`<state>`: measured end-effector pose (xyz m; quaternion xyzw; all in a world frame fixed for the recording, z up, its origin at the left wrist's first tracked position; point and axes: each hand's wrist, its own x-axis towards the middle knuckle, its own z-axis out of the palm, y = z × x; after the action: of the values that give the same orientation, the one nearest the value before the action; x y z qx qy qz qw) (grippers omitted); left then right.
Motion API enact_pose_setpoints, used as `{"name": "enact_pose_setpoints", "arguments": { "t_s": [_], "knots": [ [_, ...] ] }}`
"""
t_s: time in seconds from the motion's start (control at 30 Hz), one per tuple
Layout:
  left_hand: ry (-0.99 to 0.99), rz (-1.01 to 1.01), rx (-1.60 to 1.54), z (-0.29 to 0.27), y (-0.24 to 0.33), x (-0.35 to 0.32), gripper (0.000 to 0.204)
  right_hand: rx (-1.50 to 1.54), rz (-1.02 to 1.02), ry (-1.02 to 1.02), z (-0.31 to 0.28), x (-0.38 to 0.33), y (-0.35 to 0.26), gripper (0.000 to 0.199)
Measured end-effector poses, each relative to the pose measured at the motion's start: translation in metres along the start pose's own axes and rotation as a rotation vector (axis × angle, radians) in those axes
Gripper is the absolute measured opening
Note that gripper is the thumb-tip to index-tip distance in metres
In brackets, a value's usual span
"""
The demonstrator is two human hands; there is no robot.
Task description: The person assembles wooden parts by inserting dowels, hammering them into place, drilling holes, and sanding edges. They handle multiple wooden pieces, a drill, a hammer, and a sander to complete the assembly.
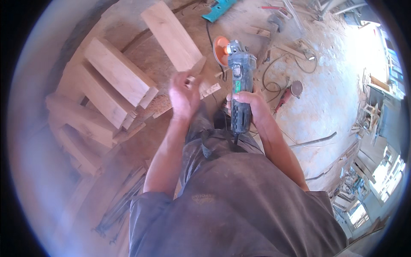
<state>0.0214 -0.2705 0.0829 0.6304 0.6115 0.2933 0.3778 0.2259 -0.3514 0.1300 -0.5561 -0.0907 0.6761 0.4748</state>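
My right hand (254,103) is wrapped round the dark grey body of an angle grinder (242,77). The tool points away from me, and an orange disc (220,51) sits at its head, facing left. To the left of it is my left hand (184,96), smeared by motion, its fingers partly curled. Just beyond those fingers lies the near end of a thick pale wooden block (173,36); whether they touch it I cannot tell. A narrow offcut of wood (210,91) shows beside the left wrist.
Several squared timber blocks (117,70) lie stacked to the left. A teal tool (219,9) rests at the far side. On the right floor are a red-handled grinder (283,100), looping cords (267,79) and a stick (314,140). Scrap wood (372,111) lines the right edge.
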Motion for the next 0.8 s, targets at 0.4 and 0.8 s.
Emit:
{"name": "enact_pose_setpoints", "arguments": {
  "t_s": [0.4,0.8],
  "knots": [
    [-0.473,-0.652,-1.218,-0.044,0.021,0.011,0.055,-0.109,0.094,-0.371,0.087,0.051,0.012,0.051],
    [-0.171,-0.641,-1.249,-0.069,-0.049,0.107,0.032,-0.968,-0.355,0.350,0.110,0.099,0.031,0.057]
  ]
}}
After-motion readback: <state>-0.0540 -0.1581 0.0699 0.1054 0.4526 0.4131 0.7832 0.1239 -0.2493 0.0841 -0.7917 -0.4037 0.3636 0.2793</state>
